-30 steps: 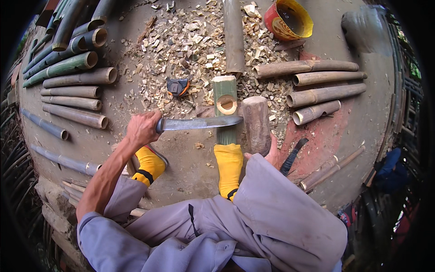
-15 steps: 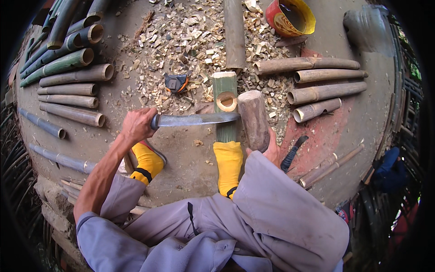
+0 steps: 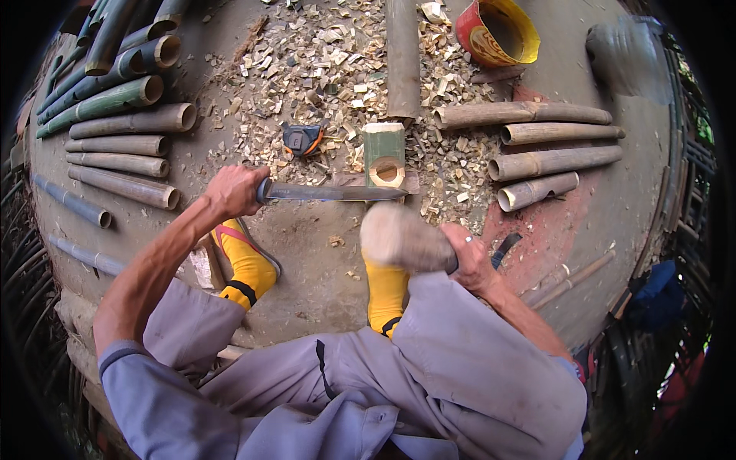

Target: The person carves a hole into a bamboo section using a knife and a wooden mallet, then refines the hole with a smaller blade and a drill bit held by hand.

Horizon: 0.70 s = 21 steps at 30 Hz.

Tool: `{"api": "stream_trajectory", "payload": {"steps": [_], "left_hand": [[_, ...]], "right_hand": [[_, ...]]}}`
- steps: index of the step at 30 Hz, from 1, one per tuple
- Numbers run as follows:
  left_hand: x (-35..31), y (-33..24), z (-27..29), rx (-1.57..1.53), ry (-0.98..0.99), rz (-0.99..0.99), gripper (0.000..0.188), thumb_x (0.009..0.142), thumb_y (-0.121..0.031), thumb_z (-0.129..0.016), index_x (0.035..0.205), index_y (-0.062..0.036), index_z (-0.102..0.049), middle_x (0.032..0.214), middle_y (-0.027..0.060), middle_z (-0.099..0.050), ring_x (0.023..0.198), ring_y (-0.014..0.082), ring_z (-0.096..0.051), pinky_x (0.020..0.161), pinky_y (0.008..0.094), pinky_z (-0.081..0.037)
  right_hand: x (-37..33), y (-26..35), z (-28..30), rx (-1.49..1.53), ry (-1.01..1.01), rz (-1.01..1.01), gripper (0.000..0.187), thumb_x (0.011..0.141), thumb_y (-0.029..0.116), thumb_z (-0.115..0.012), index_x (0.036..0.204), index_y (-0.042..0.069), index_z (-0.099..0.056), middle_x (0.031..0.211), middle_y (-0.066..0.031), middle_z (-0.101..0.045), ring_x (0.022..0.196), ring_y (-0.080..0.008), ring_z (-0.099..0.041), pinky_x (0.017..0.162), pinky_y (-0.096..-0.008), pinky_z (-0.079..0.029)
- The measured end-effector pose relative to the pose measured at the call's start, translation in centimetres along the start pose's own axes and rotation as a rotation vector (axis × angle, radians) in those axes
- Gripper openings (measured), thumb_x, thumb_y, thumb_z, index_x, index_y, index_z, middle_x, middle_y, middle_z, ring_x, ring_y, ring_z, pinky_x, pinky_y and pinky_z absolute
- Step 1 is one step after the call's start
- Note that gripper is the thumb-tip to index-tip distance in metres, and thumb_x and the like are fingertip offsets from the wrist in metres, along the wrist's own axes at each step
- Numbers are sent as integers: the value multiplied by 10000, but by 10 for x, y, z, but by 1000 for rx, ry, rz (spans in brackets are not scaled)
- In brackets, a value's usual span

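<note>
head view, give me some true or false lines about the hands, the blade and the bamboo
1. The left hand grips the handle of a long knife. True.
2. The knife blade lies across the top of an upright green bamboo piece. True.
3. The right hand is empty. False: it holds a wooden mallet, raised and blurred.
4. The yellow and red bucket stands between the person's feet. False: it sits at the far edge, beyond the wood chips.
5. Bamboo poles lie side by side on the person's left. True.
</note>
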State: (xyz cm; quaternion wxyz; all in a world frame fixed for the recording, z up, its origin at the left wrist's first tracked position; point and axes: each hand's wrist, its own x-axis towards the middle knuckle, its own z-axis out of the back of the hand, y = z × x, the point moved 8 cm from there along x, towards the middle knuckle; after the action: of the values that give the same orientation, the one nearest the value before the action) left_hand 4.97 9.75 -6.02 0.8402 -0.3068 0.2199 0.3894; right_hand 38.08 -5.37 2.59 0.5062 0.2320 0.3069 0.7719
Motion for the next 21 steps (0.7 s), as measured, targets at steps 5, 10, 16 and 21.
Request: {"api": "stream_trajectory", "payload": {"steps": [5,10,16,21], "left_hand": [[9,0,-1,4,55,0,223,674,-142,-648,858,-76,-542,719,162,-626,701,386,-617,619,483,-482],[-5,1,-1,38,-29,-8,221,702,-167,-646,863,-86,-517,695,143,-625,673,369,-627,610,479,-492],[-13,1,3,53,-21,-22,233,713,-166,-638,878,-75,-501,721,148,-617,688,364,-627,601,472,-492],[-17,-5,4,69,-27,-31,249,704,-165,-645,887,-77,-501,721,147,-612,700,363,-627,607,471,-494]], "right_hand": [[30,-20,-11,-124,241,192,947,516,285,-839,1342,58,-435,1018,-172,-568,854,-343,-608,729,-416,-528],[25,4,-20,-27,290,234,631,730,155,-670,1321,52,-477,1033,-159,-583,891,-325,-616,772,-387,-540],[19,0,-20,9,202,120,555,769,86,-586,1314,41,-488,1031,-159,-589,881,-325,-618,761,-384,-542],[25,8,-15,48,190,117,601,745,122,-627,1317,13,-477,1034,-190,-593,905,-340,-618,797,-408,-531]]}}
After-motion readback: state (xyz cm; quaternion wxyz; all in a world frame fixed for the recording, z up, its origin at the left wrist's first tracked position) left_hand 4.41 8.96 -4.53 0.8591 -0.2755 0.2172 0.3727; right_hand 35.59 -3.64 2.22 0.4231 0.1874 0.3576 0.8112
